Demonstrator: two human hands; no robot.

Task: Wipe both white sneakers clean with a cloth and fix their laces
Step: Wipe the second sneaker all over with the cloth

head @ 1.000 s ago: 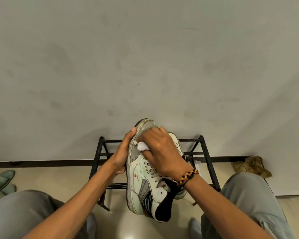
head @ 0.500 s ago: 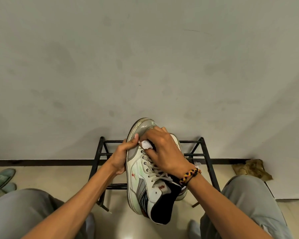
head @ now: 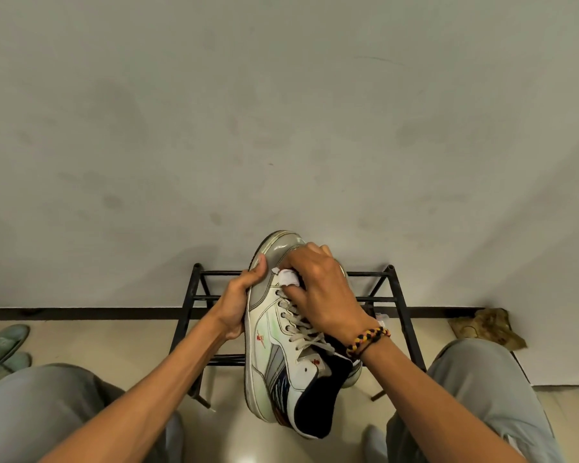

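Far left, on the floor: a pair of green slippers (head: 1, 342), well apart from the work.

Next, the left hand (head: 236, 305): wrapped round the sole edge of the white sneaker (head: 274, 359), thumb up on the grey toe cap. Holds the shoe in the air, toe pointing away toward the wall, heel and dark collar nearest the camera, between the two grey-trousered knees.

On top of the sneaker, the right hand (head: 321, 289): fingers curled tight round a small white cloth (head: 288, 279), pressing it where the toe cap meets the first eyelets. Beaded bracelet (head: 368, 340) on that wrist.

Changed over the last second: cloth and right hand shifted up the shoe, from the side panel beside the eyelets to the base of the toe cap; left thumb moved from the sole rim onto the cap; more of the laces (head: 298, 327) uncovered. Reads as wiping in progress, working toward the toe. Laces threaded but slack and uneven, so probably not yet fixed. Likely early to midway in the task.

Behind and below, the black metal shoe rack (head: 400, 297) against the wall, the only holder here. On it, just right of the held shoe, a rounded white shape (head: 354, 379), possibly the second sneaker; too hidden by the wrist to tell.

Far right, by the wall: a crumpled brown object (head: 485, 325) on the floor.
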